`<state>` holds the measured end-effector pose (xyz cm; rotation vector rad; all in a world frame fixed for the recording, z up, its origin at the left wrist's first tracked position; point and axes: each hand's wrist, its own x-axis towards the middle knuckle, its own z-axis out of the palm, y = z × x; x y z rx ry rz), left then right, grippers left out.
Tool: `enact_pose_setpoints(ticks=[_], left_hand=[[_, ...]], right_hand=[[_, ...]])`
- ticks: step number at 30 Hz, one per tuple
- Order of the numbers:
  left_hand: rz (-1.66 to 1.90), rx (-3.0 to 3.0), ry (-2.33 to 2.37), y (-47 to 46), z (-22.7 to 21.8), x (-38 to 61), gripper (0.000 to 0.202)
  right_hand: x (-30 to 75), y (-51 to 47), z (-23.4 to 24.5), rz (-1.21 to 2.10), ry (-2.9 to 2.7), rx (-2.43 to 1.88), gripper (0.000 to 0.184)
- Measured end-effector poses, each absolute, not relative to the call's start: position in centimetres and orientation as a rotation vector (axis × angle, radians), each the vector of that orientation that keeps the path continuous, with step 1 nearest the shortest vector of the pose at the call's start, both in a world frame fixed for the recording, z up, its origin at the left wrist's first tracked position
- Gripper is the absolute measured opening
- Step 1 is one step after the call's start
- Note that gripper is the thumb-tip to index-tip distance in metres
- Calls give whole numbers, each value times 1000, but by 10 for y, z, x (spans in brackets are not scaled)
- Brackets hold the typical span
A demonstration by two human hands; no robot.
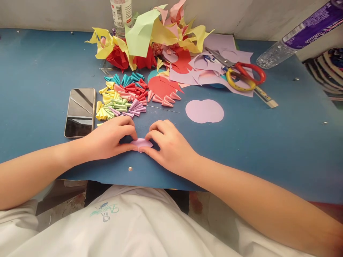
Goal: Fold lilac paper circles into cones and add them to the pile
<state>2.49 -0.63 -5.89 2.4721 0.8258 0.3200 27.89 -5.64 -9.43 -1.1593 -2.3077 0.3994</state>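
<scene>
A small folded piece of lilac paper (142,143) is pinched at its left end by my left hand (111,137). On its right side, the thumb and fingers of my right hand (171,146) grip the same piece. It is held low, close to the table's front edge. Just beyond my hands lies a pile of small paper cones (124,93) in yellow, green, teal, red, pink and lilac. Overlapping lilac paper circles (205,111) rest flat to the right of the pile.
A phone (80,112) lies left of the cones. A thin needle-like rod (163,108) is beside them. Farther back are crumpled paper scraps (142,32), red paper (163,85), scissors (250,76) on lilac offcuts (184,76), and a clear bottle (122,14). A purple-labelled bottle (302,30) leans at right.
</scene>
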Motion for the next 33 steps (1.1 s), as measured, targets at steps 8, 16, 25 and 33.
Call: enact_pose_setpoints(ticks=[8, 16, 25, 33], left_hand=[[342, 2432, 828, -8, -53, 28, 17], [459, 2290, 896, -12, -52, 32, 37], [446, 2303, 860, -11, -52, 36, 20], [532, 2315, 854, -10, -52, 34, 20]], right_hand=[[278, -54, -91, 515, -2207, -1035, 15], [279, -52, -87, 585, -2003, -882, 18], [289, -34, -91, 357, -2002, -862, 8], [310, 5, -110, -108, -2273, -1422, 23]])
